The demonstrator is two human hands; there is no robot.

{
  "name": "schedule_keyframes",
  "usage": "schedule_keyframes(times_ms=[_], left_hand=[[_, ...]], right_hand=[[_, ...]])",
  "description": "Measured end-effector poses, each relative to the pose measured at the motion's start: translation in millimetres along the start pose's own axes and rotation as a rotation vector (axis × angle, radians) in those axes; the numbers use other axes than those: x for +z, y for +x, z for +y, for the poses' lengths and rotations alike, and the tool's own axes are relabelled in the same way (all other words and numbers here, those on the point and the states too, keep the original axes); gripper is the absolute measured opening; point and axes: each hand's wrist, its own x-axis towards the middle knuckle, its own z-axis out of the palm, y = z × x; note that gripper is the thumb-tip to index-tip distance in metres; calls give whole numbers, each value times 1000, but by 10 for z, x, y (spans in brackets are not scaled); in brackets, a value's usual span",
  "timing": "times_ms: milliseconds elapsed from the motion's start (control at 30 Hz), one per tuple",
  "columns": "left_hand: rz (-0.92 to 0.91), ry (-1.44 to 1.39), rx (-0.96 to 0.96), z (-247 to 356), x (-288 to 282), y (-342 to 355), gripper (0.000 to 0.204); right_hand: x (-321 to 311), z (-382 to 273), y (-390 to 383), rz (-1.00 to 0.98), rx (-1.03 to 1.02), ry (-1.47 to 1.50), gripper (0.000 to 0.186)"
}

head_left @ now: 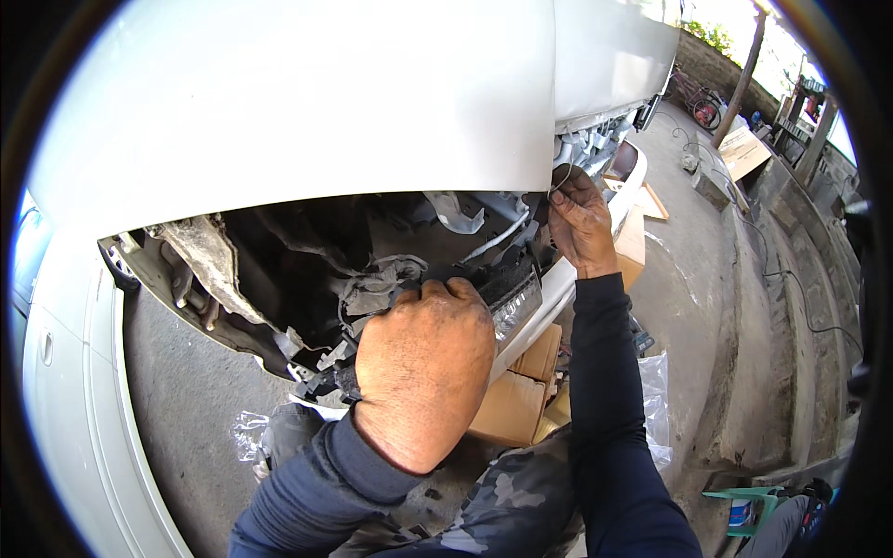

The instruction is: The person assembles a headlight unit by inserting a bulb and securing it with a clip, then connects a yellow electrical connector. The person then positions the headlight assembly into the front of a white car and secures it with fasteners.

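My left hand [428, 363] reaches into the open front of a white vehicle, knuckles up. Its fingers curl down over dark parts behind the bumper; what they grip is hidden. My right hand [583, 223] is raised at the lower corner of the white body panel [372, 102]. Its thumb and fingers are pinched together beside a thin pale wire-like strand [562, 180]. Between the hands lies a black plastic piece [512, 298] along the white bumper [539, 321]. Grey crumpled material [377, 284] sits in the dark cavity beyond my left hand.
Cardboard boxes [512, 405] and clear plastic wrap [657, 400] lie below my arms. Another white car [70, 372] stands at the left. Concrete steps [772, 335] with a dark cable run along the right. A green stool [758, 502] is at the lower right, near a person's leg [781, 530].
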Motion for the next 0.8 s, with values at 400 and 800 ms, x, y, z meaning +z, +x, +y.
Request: schedule_keyframes(times_ms=[400, 800], left_hand=[[-426, -346, 344, -602, -610, -105, 71], [-421, -921, -48, -653, 426, 1050, 49]], right_hand=[[-169, 95, -21, -40, -44, 15, 36], [-210, 166, -160, -40, 59, 46, 38]])
